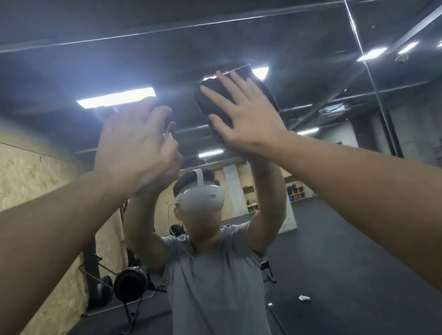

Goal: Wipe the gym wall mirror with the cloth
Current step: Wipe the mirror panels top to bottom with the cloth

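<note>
The gym wall mirror (309,37) fills the view in front of me and shows my own reflection with both arms raised. High up and right of centre, my right hand (243,117) presses a dark cloth (262,88) flat against the glass with its fingers spread and straight. My left hand (132,146) is raised beside it, fingers straight, its fingertips against the mirror; no cloth shows under it. The cloth's edges stick out above and to the right of my right hand.
A vertical seam (365,63) between mirror panels runs at the right. The reflection shows a wooden board wall (13,182) on the left, a rowing machine (130,286), black rubber floor, ceiling lights and storage shelves at the back.
</note>
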Motion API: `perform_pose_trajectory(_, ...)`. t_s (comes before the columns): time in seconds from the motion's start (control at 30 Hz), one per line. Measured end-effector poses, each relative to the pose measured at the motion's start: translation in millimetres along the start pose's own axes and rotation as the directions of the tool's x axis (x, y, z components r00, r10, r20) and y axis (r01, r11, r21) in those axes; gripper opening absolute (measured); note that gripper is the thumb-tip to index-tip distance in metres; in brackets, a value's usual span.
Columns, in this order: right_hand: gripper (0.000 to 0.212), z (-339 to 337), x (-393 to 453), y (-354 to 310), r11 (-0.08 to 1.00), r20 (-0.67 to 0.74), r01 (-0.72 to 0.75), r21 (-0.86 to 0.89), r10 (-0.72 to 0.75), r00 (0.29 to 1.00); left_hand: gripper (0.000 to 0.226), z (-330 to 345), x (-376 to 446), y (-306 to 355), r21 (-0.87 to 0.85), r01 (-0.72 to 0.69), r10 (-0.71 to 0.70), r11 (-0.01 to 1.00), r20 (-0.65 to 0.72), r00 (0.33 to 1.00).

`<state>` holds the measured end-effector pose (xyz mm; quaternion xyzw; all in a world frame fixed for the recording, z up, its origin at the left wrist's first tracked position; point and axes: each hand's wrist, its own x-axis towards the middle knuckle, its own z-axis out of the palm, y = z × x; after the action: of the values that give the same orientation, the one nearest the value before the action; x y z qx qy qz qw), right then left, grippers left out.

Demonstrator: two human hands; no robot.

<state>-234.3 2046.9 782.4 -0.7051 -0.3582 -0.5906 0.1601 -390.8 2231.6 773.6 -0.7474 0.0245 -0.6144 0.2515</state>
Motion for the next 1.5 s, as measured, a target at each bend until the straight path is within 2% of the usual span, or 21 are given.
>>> perform_pose_trajectory(0.23, 0.062, -21, -20, 98, 0.970, -0.022, -0.244, 0.017, 0.244, 0.969, 0.031, 16, 42, 50, -0.037, -0.041, 0.041, 0.998, -0.010, 0.999)
perform_pose_trajectory(0.3, 0.062, -26, -20, 124, 0.937, -0.059, -0.348, 0.043, 0.350, 0.935, 0.026, 23, 47, 57, -0.031, -0.053, 0.053, 0.998, -0.013, 0.999)
perform_pose_trajectory(0.4, 0.062, -30, -12, 156, 0.860, -0.093, -0.507, 0.052, 0.510, 0.855, 0.031, 29, 52, 63, -0.042, -0.070, 0.069, 0.997, -0.024, 0.997)
perform_pose_trajectory(0.53, 0.061, -29, 7, 156, 0.796, -0.113, -0.601, 0.066, 0.605, 0.788, 0.030, 28, 55, 59, -0.037, -0.052, 0.051, 0.998, -0.024, 0.998)
perform_pose_trajectory(0.6, 0.062, -29, 19, 143, 0.811, -0.115, -0.581, 0.073, 0.585, 0.803, 0.037, 26, 54, 51, -0.040, -0.046, 0.045, 0.998, -0.014, 0.999)
perform_pose_trajectory(0.73, 0.063, -22, 48, 97, 0.890, -0.110, -0.454, 0.038, 0.455, 0.884, 0.042, 23, 50, 25, -0.006, 0.001, -0.001, 1.000, 0.001, 1.000)
perform_pose_trajectory(0.9, 0.062, -7, 70, 17, 0.975, -0.101, -0.223, -0.015, 0.220, 0.970, 0.047, 12, 39, -9, 0.004, 0.033, -0.033, 0.999, -0.010, 0.999)
perform_pose_trajectory(0.97, 0.062, -2, 74, -20, 0.994, -0.084, -0.089, -0.060, 0.084, 0.993, 0.048, 6, 36, -19, 0.014, 0.045, -0.045, 0.999, -0.011, 0.999)
perform_pose_trajectory(1.07, 0.060, 7, 76, -64, 0.993, -0.031, 0.099, -0.070, -0.101, 0.994, 0.054, 1, 31, -25, 0.046, 0.078, -0.078, 0.996, -0.007, 0.997)
perform_pose_trajectory(1.2, 0.057, 0, 72, -51, 0.985, -0.001, 0.171, -0.034, -0.171, 0.985, 0.054, 1, 35, -17, 0.044, 0.059, -0.059, 0.997, 0.001, 0.998)
perform_pose_trajectory(1.3, 0.057, -9, 66, -14, 0.994, -0.018, 0.105, -0.042, -0.106, 0.994, 0.049, 7, 48, -1, 0.020, 0.041, -0.041, 0.999, -0.018, 0.999)
perform_pose_trajectory(1.4, 0.059, -16, 58, 44, 0.998, -0.054, -0.059, -0.029, 0.057, 0.997, 0.045, 17, 62, 20, 0.002, 0.022, -0.022, 1.000, -0.025, 0.999)
perform_pose_trajectory(1.5, 0.061, -27, 45, 107, 0.970, -0.073, -0.243, 0.014, 0.243, 0.967, 0.041, 26, 76, 43, -0.014, -0.003, 0.002, 1.000, -0.026, 1.000)
